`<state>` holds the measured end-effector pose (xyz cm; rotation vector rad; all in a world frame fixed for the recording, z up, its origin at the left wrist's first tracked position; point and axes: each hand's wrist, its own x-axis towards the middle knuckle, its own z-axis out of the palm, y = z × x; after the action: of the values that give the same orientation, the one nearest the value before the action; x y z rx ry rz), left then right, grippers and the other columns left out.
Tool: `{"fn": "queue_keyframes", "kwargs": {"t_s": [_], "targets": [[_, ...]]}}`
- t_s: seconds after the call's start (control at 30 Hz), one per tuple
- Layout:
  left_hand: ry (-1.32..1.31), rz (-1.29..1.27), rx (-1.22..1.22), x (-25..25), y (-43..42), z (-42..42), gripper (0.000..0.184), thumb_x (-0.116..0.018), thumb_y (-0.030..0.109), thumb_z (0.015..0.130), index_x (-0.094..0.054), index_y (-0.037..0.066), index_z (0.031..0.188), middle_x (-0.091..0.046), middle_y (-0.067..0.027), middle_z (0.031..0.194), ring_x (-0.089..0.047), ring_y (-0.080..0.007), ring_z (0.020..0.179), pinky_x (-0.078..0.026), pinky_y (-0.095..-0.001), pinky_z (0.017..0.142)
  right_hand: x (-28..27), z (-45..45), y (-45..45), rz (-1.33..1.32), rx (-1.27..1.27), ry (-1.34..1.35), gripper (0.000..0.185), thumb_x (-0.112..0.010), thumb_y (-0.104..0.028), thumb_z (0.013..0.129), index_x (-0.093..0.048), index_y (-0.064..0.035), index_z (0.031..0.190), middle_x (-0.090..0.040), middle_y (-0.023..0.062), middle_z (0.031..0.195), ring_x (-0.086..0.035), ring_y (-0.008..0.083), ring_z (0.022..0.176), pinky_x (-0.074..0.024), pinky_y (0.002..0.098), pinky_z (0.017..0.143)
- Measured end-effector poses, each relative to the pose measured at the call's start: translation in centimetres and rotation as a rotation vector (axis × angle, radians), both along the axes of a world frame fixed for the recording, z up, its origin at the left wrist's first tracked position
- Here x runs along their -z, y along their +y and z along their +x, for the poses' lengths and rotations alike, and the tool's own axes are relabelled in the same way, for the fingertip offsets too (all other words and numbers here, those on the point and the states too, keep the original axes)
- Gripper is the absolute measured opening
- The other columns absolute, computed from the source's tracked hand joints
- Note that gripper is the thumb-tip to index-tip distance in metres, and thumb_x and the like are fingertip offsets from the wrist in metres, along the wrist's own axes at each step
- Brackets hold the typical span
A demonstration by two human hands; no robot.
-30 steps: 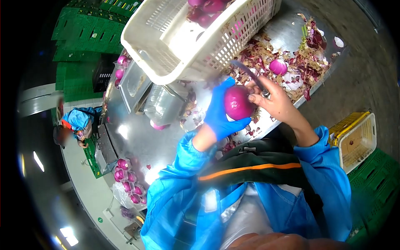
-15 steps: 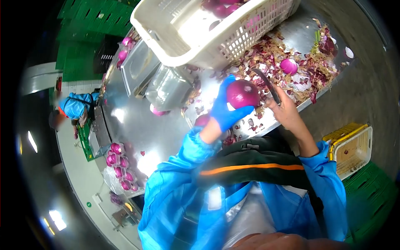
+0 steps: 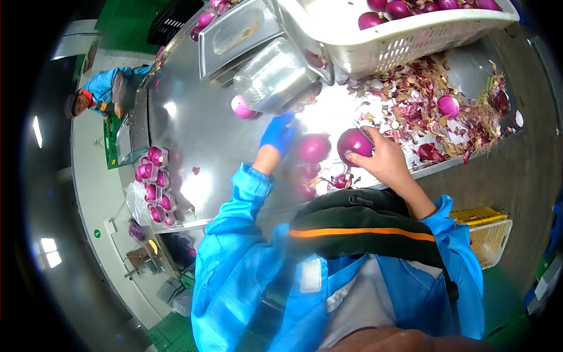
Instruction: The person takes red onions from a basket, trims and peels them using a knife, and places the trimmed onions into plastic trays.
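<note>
My right hand [image 3: 384, 157], bare, is closed around a peeled red onion [image 3: 353, 146] above the metal table [image 3: 220, 138]. A thin dark edge shows by its fingers; whether it is the knife I cannot tell. My left hand [image 3: 278, 136], in a blue glove, is stretched out over the table with nothing seen in it, its fingers slightly blurred. It is nearest to a stack of clear plastic trays [image 3: 275, 76] and a red onion [image 3: 243, 107] beside them. Another red onion [image 3: 314, 148] lies between my hands.
A white basket [image 3: 404, 50] of red onions stands at the back. Onion skins [image 3: 419, 97] cover the table's right side, with one onion [image 3: 448, 106] among them. Packed onions [image 3: 155, 185] sit at the left edge. Across the table is another person [image 3: 101, 88]. A yellow crate [image 3: 478, 216] stands lower right.
The onion has passed from my left hand to my right hand. My left hand has moved left towards the clear trays. The knife blade, plain before, no longer shows clearly. The view has shifted.
</note>
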<state>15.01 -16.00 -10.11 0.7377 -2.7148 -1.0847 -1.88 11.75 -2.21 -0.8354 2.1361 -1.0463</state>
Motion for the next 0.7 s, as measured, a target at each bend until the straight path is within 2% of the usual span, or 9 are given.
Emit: {"fn": "queue_keyframes", "kwargs": {"t_s": [0.07, 0.13, 0.2, 0.3, 0.4, 0.43, 0.57, 0.63, 0.7], "targets": [[-0.046, 0.057, 0.093, -0.7, -0.1, -0.6, 0.035, -0.059, 0.016, 0.095, -0.058, 0.009, 0.129, -0.062, -0.0114, 0.123, -0.062, -0.023, 0.108, -0.05, -0.0337, 0.09, -0.7, 0.7, -2.0, 0.189, -0.084, 0.203, 0.066, -0.072, -0.05, 0.079, -0.057, -0.0067, 0.127, -0.069, 0.0196, 0.1, -0.068, 0.0389, 0.086, -0.0533, 0.0446, 0.077], [-0.006, 0.058, 0.21, 0.0, -0.1, -0.9, 0.031, -0.057, 0.018, 0.097, -0.061, 0.008, 0.126, -0.063, -0.0109, 0.123, -0.062, -0.0209, 0.11, -0.05, -0.0337, 0.091, 0.9, 1.3, -2.4, 0.144, -0.079, 0.243, 0.064, -0.07, -0.048, 0.082, -0.056, -0.006, 0.128, -0.069, 0.0194, 0.098, -0.068, 0.0388, 0.084, -0.0534, 0.0448, 0.076], [-0.039, 0.175, 0.165, -0.1, 0.0, -0.9, 0.033, -0.057, 0.024, 0.096, -0.063, 0.009, 0.124, -0.063, -0.0132, 0.12, -0.062, -0.0271, 0.106, -0.048, -0.0352, 0.093, 4.7, 2.0, -1.9, 0.106, -0.008, 0.361, 0.059, -0.066, -0.045, 0.087, -0.055, -0.006, 0.13, -0.069, 0.021, 0.098, -0.068, 0.0384, 0.084, -0.0533, 0.045, 0.076], [-0.04, 0.2, 0.192, 0.8, -0.1, -1.0, 0.028, -0.056, 0.019, 0.096, -0.067, 0.007, 0.119, -0.066, -0.0129, 0.117, -0.063, -0.0251, 0.106, -0.048, -0.033, 0.095, 6.0, 1.9, -1.4, 0.145, 0.116, 0.152, 0.039, -0.06, -0.039, 0.09, -0.058, -0.0048, 0.108, -0.065, 0.0211, 0.085, -0.063, 0.041, 0.08, -0.0482, 0.0484, 0.072], [-0.047, 0.104, 0.279, 4.4, -0.2, -0.3, 0.026, -0.055, 0.01, 0.097, -0.066, 0.002, 0.118, -0.068, -0.0099, 0.115, -0.063, -0.0185, 0.104, -0.049, -0.0298, 0.095, 7.4, 2.4, -1.1, 0.187, 0.076, 0.005, 0.038, -0.059, -0.033, 0.091, -0.056, -0.0041, 0.115, -0.067, 0.0218, 0.092, -0.065, 0.0397, 0.08, -0.0487, 0.0468, 0.071], [0.022, 0.225, 0.249, 3.7, -0.1, 0.5, 0.026, -0.054, 0.011, 0.097, -0.066, 0.002, 0.119, -0.069, -0.0099, 0.114, -0.064, -0.019, 0.103, -0.05, -0.0303, 0.094, 7.3, 2.7, -1.4, 0.192, 0.066, -0.025, 0.038, -0.059, -0.031, 0.09, -0.056, -0.0036, 0.116, -0.068, 0.022, 0.094, -0.065, 0.0392, 0.081, -0.049, 0.046, 0.071], [0.007, 0.38, 0.201, -0.5, -1.5, 4.8, 0.028, -0.053, 0.013, 0.097, -0.066, 0.001, 0.119, -0.069, -0.0082, 0.112, -0.064, -0.0192, 0.103, -0.051, -0.032, 0.092, 4.7, 3.0, -3.8, -0.046, 0.001, -0.179, 0.037, -0.06, -0.02, 0.09, -0.059, 0.0, 0.122, -0.068, 0.0172, 0.088, -0.063, 0.0206, 0.072, -0.0499, 0.0343, 0.068], [0.054, 0.388, 0.119, -2.6, -2.5, 8.1, 0.028, -0.053, 0.013, 0.095, -0.067, 0.002, 0.118, -0.069, -0.0089, 0.112, -0.065, -0.0218, 0.103, -0.051, -0.0342, 0.091, 2.4, 3.8, -6.3, 0.012, -0.124, -0.226, 0.041, -0.06, -0.019, 0.091, -0.057, -0.0015, 0.128, -0.068, 0.0153, 0.088, -0.061, 0.0152, 0.07, -0.0495, 0.0312, 0.067], [0.167, 0.41, -0.034, -4.7, -3.7, 11.7, 0.027, -0.055, 0.013, 0.093, -0.068, 0.006, 0.116, -0.069, -0.0115, 0.113, -0.066, -0.0274, 0.102, -0.051, -0.038, 0.092, 4.1, 5.4, -7.8, -0.098, -0.152, -0.263, 0.033, -0.06, -0.02, 0.092, -0.061, -0.0022, 0.12, -0.068, 0.0139, 0.083, -0.063, 0.0168, 0.069, -0.0498, 0.0316, 0.066]]}}
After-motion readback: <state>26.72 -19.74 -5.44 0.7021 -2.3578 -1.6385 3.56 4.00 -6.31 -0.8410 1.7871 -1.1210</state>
